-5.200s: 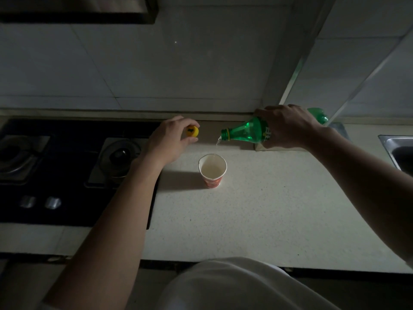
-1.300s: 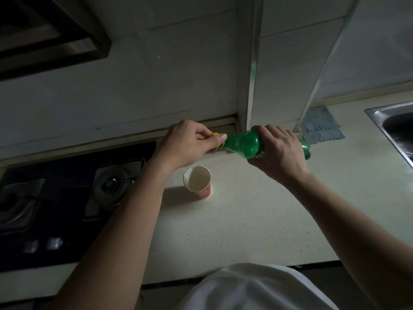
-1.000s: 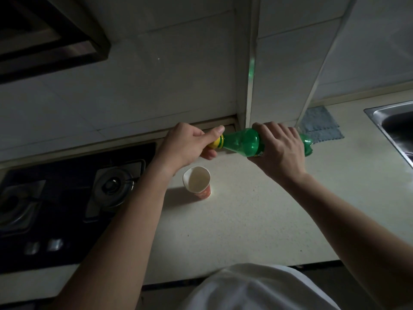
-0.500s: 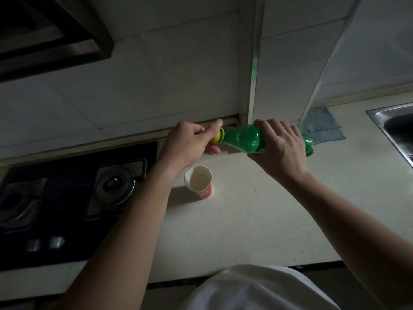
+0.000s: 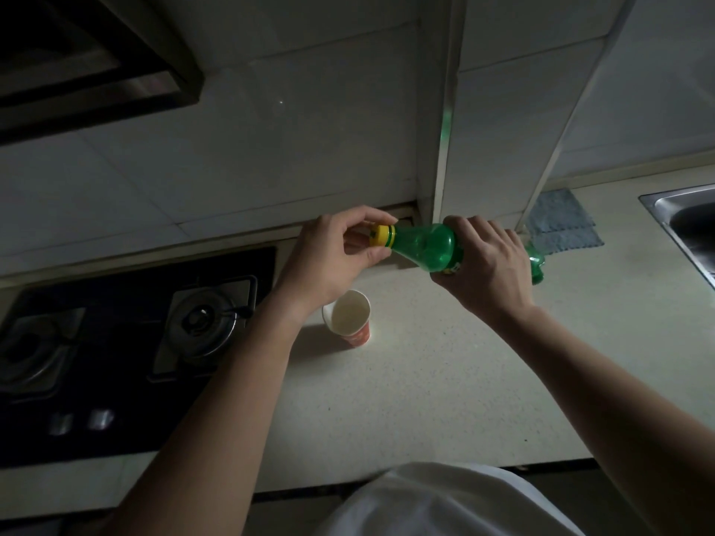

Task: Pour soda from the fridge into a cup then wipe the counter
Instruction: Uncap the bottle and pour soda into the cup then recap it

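- On my feed the right hand [image 5: 488, 269] is wrapped around the middle of the green soda bottle [image 5: 425, 247]. Its fingers curl over the label, and it holds the bottle almost on its side above the surface [image 5: 425, 400].
- The bottle's neck points to the left and its base pokes out past the right hand's knuckles.
- The left hand [image 5: 332, 258] pinches the yellow cap [image 5: 381, 236], which sits on the bottle's mouth, with the forefinger arched over it and the thumb underneath.
- I read both hands as clamped, the left on the cap and the right on the bottle body. They are near each other, with only the bottle's shoulder showing between them.
- The paper cup [image 5: 348, 317] stands upright on the surface just beside the left wrist, nearer to me than the bottle and clear of both hands. It is pale inside and orange-red outside. In this dim light I cannot tell how full it is.
- A blue-grey cloth [image 5: 561, 223] lies flat at the back of the surface, beyond the bottle's base, at the foot of the tiled column.
- A black gas stove [image 5: 116, 412] fills the left side, and its nearer burner [image 5: 203, 319] is well apart from the cup.
- The corner of a steel sink [image 5: 685, 222] shows at the right edge.
- A dark range hood [image 5: 96, 63] hangs at the upper left.
- A white garment [image 5: 425, 504] shows at the bottom of the view.
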